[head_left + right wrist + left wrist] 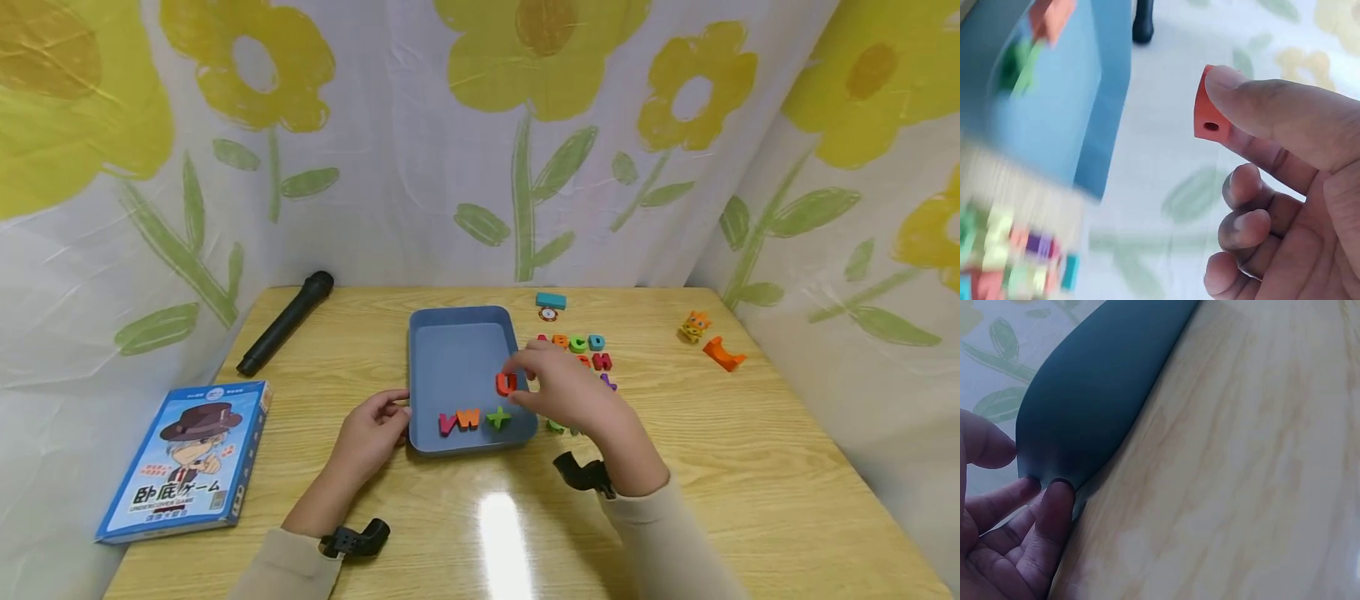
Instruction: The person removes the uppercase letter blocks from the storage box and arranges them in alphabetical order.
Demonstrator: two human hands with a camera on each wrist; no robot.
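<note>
Between thumb and fingertips, my right hand [562,387] pinches a red letter U [506,384], held over the right part of a blue-grey tray [457,350]. The right wrist view shows a small round hole in the end of the letter U [1211,125], with the other fingers curled below. My left hand [375,433] holds the tray's left side near its front corner; the left wrist view shows its fingertips on the tray wall [1097,381]. Along the tray's front lie a magenta letter V [447,424], an orange W [468,418] and a green X [498,418].
Right of the tray lie several coloured letters [577,343], partly hidden by my right hand. Behind them are a teal block [551,301] and a round chip [548,314]. A microphone [288,321] and a boxed game [187,462] lie left; an orange toy figure [695,326] stands far right.
</note>
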